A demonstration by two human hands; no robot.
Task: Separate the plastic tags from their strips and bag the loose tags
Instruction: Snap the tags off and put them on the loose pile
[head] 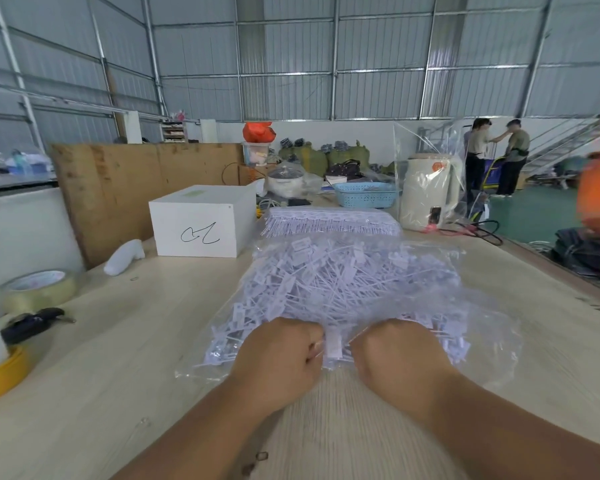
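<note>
A clear plastic bag [478,327] lies on the wooden table [125,375], heaped with loose white plastic tags [347,282]. Behind it a stack of uncut tag strips [329,221] lies flat. Both my hands sit at the bag's near edge with fingers curled. My left hand [281,355] and my right hand [395,351] pinch a small white tag piece [333,346] between them, over the bag's opening. What my right fingertips hold is mostly hidden under the hand.
A white box [198,226] stands behind on the left. A tape roll [37,287], a black tool [32,323] and a yellow-based object [0,372] lie at the left edge. A blue basket [366,195] and bagged kettle [426,192] stand behind. Two people [496,157] stand far right.
</note>
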